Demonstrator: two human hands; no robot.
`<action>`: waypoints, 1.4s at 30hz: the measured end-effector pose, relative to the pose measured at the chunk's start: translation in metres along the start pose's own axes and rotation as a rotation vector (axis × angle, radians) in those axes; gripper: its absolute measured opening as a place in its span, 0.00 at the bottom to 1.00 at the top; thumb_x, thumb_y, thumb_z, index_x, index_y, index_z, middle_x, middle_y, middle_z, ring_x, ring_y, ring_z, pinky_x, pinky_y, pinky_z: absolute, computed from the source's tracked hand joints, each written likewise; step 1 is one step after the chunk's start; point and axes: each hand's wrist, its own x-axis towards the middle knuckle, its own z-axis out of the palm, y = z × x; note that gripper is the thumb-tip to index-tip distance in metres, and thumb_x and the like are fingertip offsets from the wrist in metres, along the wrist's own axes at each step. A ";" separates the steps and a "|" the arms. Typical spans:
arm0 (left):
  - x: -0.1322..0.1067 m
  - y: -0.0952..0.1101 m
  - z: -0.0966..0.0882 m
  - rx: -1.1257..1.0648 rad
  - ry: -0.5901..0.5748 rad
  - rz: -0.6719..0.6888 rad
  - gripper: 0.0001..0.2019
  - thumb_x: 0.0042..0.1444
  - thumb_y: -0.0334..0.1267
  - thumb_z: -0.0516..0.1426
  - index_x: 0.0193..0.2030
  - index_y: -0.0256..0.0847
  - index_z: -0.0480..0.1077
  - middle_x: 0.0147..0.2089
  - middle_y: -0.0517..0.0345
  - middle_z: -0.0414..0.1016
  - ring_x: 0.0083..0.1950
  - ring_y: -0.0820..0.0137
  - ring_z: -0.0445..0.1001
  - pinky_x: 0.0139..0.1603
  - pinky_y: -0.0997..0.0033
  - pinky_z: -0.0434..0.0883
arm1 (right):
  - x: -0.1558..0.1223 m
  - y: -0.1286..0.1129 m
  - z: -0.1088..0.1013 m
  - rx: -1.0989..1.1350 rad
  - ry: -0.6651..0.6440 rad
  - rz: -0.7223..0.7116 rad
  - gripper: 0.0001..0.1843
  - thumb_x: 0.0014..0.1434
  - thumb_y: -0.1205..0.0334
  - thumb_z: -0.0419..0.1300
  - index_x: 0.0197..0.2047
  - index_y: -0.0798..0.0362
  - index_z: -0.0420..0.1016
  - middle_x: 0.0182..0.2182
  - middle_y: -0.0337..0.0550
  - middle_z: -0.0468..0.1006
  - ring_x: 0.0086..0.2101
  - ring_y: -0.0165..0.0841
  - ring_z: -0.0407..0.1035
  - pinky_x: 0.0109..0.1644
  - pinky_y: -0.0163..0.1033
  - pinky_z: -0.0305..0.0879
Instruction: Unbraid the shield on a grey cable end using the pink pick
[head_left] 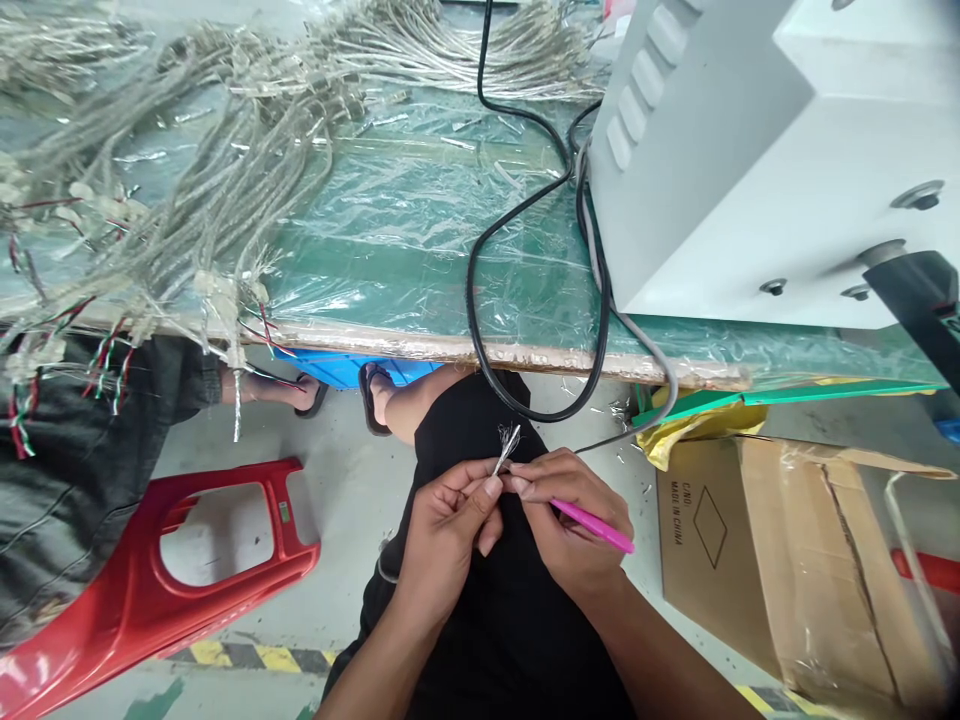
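Note:
My left hand [448,520] is closed in a pinch on the end of a thin braided cable [507,447], whose silvery strands fan out above my fingertips. My right hand [568,510] is closed too, fingertips meeting the left at the cable end, and it holds a pink pointed tool [596,526] that sticks out to the right. Both hands work over my lap, which is covered in black cloth. The rest of the cable loops down by my left wrist.
A green table [420,250] under clear plastic sheet carries heaps of braided cables [187,190] at left and back. A white machine [750,160] stands at right with black and grey cords [525,300] hanging. A red plastic stool [150,580], a cardboard box [787,560] and another person's sandalled feet [371,395] are below.

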 end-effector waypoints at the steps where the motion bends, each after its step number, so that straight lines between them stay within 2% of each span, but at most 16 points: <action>1: 0.000 0.000 0.000 0.001 0.001 0.001 0.10 0.62 0.40 0.61 0.46 0.39 0.79 0.19 0.66 0.69 0.19 0.80 0.54 0.26 0.69 0.48 | 0.000 0.000 0.000 -0.003 -0.005 0.001 0.19 0.51 0.83 0.65 0.36 0.47 0.78 0.33 0.40 0.84 0.33 0.34 0.78 0.34 0.42 0.78; 11: 0.001 0.001 0.002 0.014 0.003 0.005 0.10 0.62 0.39 0.62 0.46 0.38 0.79 0.18 0.68 0.67 0.19 0.81 0.54 0.25 0.70 0.48 | 0.001 -0.002 0.002 -0.057 0.015 0.024 0.16 0.53 0.80 0.64 0.34 0.47 0.77 0.31 0.39 0.83 0.33 0.34 0.79 0.34 0.42 0.78; 20: 0.002 0.003 0.003 0.015 -0.006 0.013 0.10 0.62 0.39 0.62 0.46 0.38 0.78 0.18 0.69 0.64 0.19 0.81 0.54 0.25 0.71 0.50 | 0.002 -0.001 0.004 -0.140 0.045 -0.017 0.16 0.54 0.81 0.64 0.35 0.48 0.77 0.32 0.39 0.83 0.34 0.33 0.79 0.36 0.41 0.78; 27: 0.001 0.001 0.007 0.017 0.010 0.032 0.08 0.60 0.38 0.63 0.44 0.38 0.77 0.23 0.67 0.70 0.19 0.82 0.56 0.23 0.74 0.51 | 0.001 -0.002 0.005 -0.275 0.075 -0.083 0.15 0.54 0.81 0.63 0.32 0.49 0.77 0.33 0.40 0.82 0.34 0.32 0.77 0.36 0.40 0.77; 32: -0.001 0.002 0.008 0.017 0.004 0.024 0.07 0.61 0.37 0.62 0.44 0.39 0.76 0.22 0.68 0.71 0.18 0.82 0.58 0.23 0.76 0.54 | -0.004 0.003 0.003 -0.280 0.095 -0.044 0.16 0.55 0.82 0.62 0.33 0.48 0.77 0.34 0.40 0.80 0.37 0.33 0.78 0.38 0.41 0.79; 34: 0.000 0.004 0.009 0.029 -0.012 0.015 0.07 0.61 0.38 0.62 0.44 0.39 0.77 0.24 0.65 0.75 0.17 0.83 0.59 0.23 0.75 0.55 | -0.004 0.004 0.003 -0.267 0.102 -0.018 0.16 0.56 0.81 0.61 0.34 0.48 0.78 0.35 0.40 0.80 0.37 0.33 0.78 0.38 0.41 0.79; 38: 0.002 0.009 0.008 0.062 -0.038 -0.004 0.08 0.61 0.39 0.62 0.43 0.37 0.78 0.36 0.53 0.84 0.17 0.84 0.60 0.25 0.74 0.57 | 0.001 0.009 0.000 -0.248 0.138 0.033 0.15 0.57 0.80 0.60 0.34 0.48 0.79 0.36 0.40 0.81 0.38 0.35 0.79 0.40 0.43 0.78; 42: 0.001 0.009 0.006 0.078 -0.017 -0.010 0.08 0.61 0.39 0.61 0.42 0.36 0.77 0.38 0.49 0.85 0.16 0.84 0.58 0.23 0.73 0.53 | 0.013 0.024 -0.008 -0.288 0.295 0.088 0.13 0.59 0.77 0.59 0.32 0.49 0.78 0.34 0.40 0.78 0.41 0.36 0.78 0.46 0.45 0.76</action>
